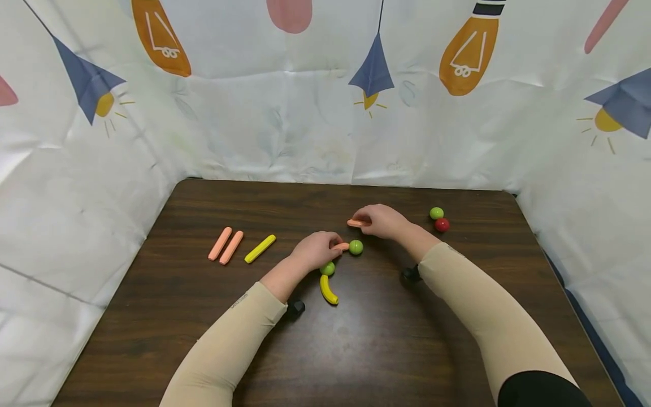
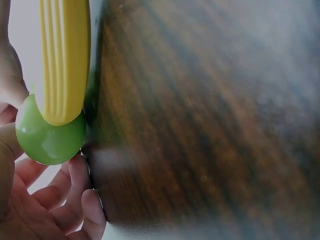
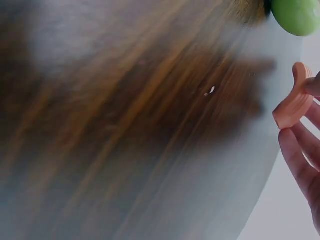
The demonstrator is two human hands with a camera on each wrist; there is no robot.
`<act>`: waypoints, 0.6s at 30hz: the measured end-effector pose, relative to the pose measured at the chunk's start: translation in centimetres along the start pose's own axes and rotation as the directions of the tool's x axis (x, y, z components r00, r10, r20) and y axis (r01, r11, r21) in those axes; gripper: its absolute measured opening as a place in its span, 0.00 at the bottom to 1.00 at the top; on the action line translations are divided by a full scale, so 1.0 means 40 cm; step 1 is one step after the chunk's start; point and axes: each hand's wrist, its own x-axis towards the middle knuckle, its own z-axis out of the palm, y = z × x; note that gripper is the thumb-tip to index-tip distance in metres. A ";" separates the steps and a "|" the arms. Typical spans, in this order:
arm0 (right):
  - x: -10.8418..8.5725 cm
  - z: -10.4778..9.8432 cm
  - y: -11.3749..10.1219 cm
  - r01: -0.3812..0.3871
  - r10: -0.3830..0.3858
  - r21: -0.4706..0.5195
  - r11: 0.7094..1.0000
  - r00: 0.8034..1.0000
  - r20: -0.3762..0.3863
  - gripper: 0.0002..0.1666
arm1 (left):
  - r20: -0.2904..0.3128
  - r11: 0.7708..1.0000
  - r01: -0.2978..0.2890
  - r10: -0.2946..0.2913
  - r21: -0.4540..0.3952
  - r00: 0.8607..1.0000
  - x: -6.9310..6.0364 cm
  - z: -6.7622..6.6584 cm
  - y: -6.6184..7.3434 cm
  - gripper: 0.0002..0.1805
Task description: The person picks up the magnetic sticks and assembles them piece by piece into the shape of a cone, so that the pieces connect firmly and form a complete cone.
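Observation:
My left hand [image 1: 316, 250] pinches the end of a salmon-pink stick [image 1: 343, 246] whose other end meets a green ball [image 1: 356, 247]. Beside that hand's thumb lies a second green ball [image 1: 328, 268], touching a curved yellow piece [image 1: 328, 290]; in the left wrist view this grooved yellow piece [image 2: 64, 60] partly covers the green ball [image 2: 50, 140]. Farther back, my right hand [image 1: 382, 221] pinches another salmon-pink piece [image 1: 358, 223]. From the right wrist, this piece [image 3: 290, 107] looks curved and grooved, between thumb and fingers. The left wrist view hides the left hand's stick.
To the left on the dark wooden table [image 1: 386, 345] lie two salmon-pink sticks [image 1: 220, 243] and a straight yellow stick [image 1: 260, 249]. At the back right, a green ball [image 1: 436, 213] touches a red ball [image 1: 442, 225]. A patterned white cloth [image 1: 305, 135] surrounds the table.

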 end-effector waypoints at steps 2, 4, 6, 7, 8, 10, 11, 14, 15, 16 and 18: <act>-0.013 0.002 0.009 -0.018 0.019 0.016 1.000 1.000 -0.010 0.21 | 0.002 1.000 0.001 -0.001 0.001 1.000 0.000 -0.001 0.001 0.15; -0.029 0.003 0.018 -0.033 0.033 0.023 0.999 0.999 -0.015 0.21 | 0.004 1.000 0.001 -0.001 0.002 1.000 -0.001 -0.002 0.001 0.15; -0.046 0.003 0.024 -0.046 0.047 0.027 0.999 0.999 -0.015 0.20 | 0.006 1.000 0.000 0.000 0.003 1.000 -0.001 -0.002 0.002 0.15; -0.055 0.002 0.027 -0.053 0.053 0.030 0.998 0.998 -0.014 0.20 | 0.007 1.000 -0.001 0.001 0.003 1.000 -0.001 -0.002 0.001 0.15; -0.065 0.002 0.029 -0.059 0.060 0.036 0.998 0.998 -0.012 0.21 | 0.007 1.000 0.000 0.000 0.003 1.000 -0.001 -0.002 0.001 0.15; -0.083 0.000 0.031 -0.066 0.067 0.051 0.997 0.998 -0.010 0.20 | 0.005 1.000 -0.002 0.002 0.002 1.000 -0.001 -0.001 0.001 0.16; -0.092 0.000 0.031 -0.069 0.070 0.063 0.996 0.998 -0.008 0.20 | 0.003 1.000 -0.002 0.002 0.002 1.000 -0.001 0.000 0.000 0.16; -0.119 0.001 0.029 -0.081 0.081 0.092 0.992 0.997 -0.002 0.20 | -0.004 1.000 -0.008 0.008 0.002 1.000 -0.002 0.002 -0.001 0.16; -0.127 0.003 0.030 -0.079 0.079 0.098 0.992 0.997 0.001 0.19 | -0.006 1.000 -0.009 0.009 0.002 1.000 -0.002 0.003 -0.002 0.16; -0.135 0.006 0.029 -0.080 0.080 0.105 0.991 0.997 0.003 0.19 | -0.007 1.000 -0.011 0.011 0.002 1.000 -0.002 0.004 -0.002 0.16; -0.148 0.011 0.025 -0.081 0.080 0.118 0.990 0.997 0.011 0.19 | -0.010 1.000 -0.012 0.012 0.001 1.000 -0.003 0.004 -0.003 0.16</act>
